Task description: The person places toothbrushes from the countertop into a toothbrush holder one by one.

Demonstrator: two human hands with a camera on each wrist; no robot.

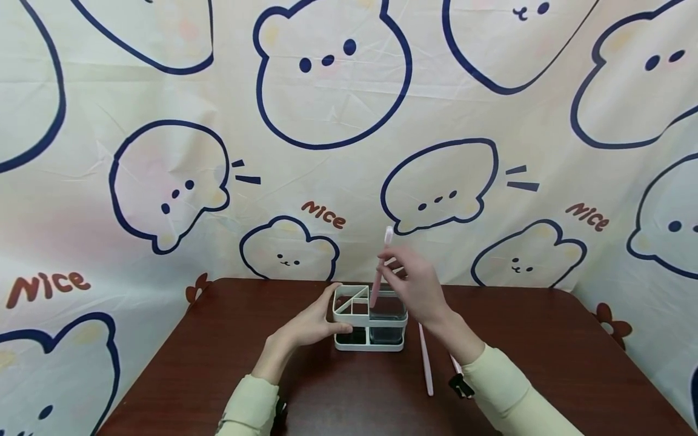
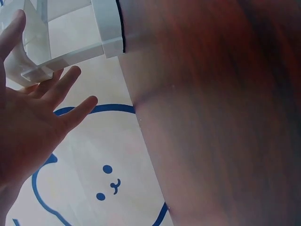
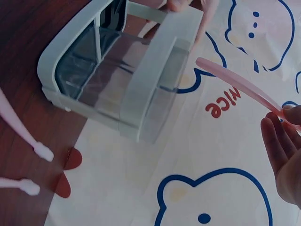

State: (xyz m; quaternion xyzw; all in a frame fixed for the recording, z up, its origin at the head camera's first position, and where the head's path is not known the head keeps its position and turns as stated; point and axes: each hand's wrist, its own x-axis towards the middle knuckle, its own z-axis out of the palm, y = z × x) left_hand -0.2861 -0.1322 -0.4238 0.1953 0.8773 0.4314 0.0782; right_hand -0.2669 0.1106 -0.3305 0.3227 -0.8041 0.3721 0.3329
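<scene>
A white toothbrush holder (image 1: pixel 386 348) with divided slots on its left and a clear cup (image 3: pixel 120 70) on its right stands upright on the table. My left hand (image 1: pixel 311 321) grips its left side, thumb at the front and fingers behind. In the left wrist view the fingers of the left hand (image 2: pixel 37 117) spread around the holder's frame. Between thumb and fingers, my right hand (image 1: pixel 417 281) pinches a pink toothbrush (image 1: pixel 378 275) with its bristles up. The handle's lower end overlaps the cup's opening in the head view; the right wrist view shows it outside, near the rim.
To the right of the holder, a pink toothbrush (image 1: pixel 426 360) lies on the brown table (image 1: pixel 218 363). Another toothbrush (image 1: pixel 455 364) lies partly hidden by my right forearm. Behind the table hangs a cream cloth (image 1: pixel 349 175) printed with bear faces.
</scene>
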